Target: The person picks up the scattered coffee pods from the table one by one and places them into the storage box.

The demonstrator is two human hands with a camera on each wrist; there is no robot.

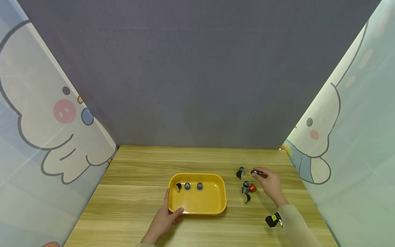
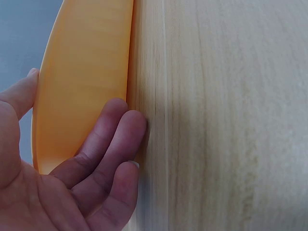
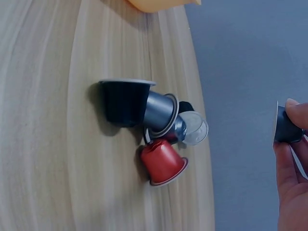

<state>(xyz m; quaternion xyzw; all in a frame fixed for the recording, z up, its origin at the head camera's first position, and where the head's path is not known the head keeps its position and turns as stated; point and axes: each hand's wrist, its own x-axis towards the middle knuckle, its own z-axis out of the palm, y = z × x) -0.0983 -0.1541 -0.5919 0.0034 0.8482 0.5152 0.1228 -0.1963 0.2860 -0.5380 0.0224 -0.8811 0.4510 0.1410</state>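
Observation:
My left hand [image 1: 161, 219] grips the near left corner of a yellow tray [image 1: 197, 211], the thumb over its rim and the other fingers along its outer wall. Inside, toward the back, are a black capsule [image 1: 178, 187] and two grey ones, a left one [image 1: 187, 186] and a right one [image 1: 200, 186]. Between thumb and fingers, my right hand [image 1: 271, 185] pinches a dark coffee capsule [image 3: 287, 126], raised beside the loose capsules. Among these are a red capsule [image 3: 162, 162], a black one [image 3: 125, 102] and a grey one [image 3: 161, 113].
More dark capsules [image 1: 240, 173] lie behind the cluster. A small black object [image 1: 271, 221] with a yellow-green mark is by the right sleeve [image 1: 296, 223]. A grey panel [image 1: 197, 85] rises behind the wooden table [image 1: 139, 178], with cartoon-printed curtains on both sides.

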